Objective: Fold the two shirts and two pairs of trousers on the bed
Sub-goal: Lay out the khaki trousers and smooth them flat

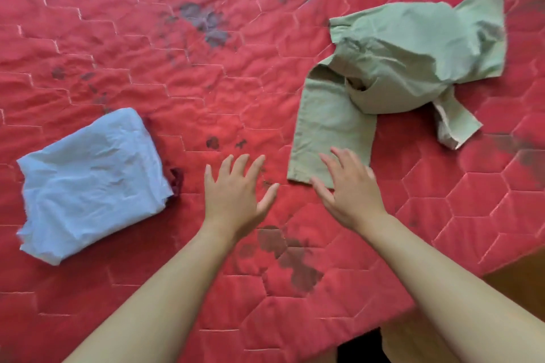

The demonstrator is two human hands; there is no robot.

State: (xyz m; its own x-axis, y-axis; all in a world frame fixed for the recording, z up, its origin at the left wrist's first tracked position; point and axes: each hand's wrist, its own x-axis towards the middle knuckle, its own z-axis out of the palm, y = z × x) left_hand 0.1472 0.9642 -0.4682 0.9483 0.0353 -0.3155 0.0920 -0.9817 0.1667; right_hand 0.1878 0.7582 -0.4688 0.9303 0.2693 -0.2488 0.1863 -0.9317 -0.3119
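Both hands were open with spread fingers and held nothing. The left hand [236,188] was above the bare red bed [206,82], the right hand [351,191] over the near leg end of the green trousers [413,47], which lay crumpled at the right. A folded pale blue garment [91,183] lay at the left. If only this leg were pulled, the twisted heap would probably drag along and fold crooked.

Left hand [236,188] palm down, fingers [227,166] spread over bare red quilted bed [147,53]. Right hand [351,188] just beside it, fingers spread, tips over leg end of green trousers [407,59]; contact unclear. Remaining trousers crumpled beyond right fingers. Pale folded garment [91,183] well left of left fingers, dark red cloth [177,181] peeking from under it.
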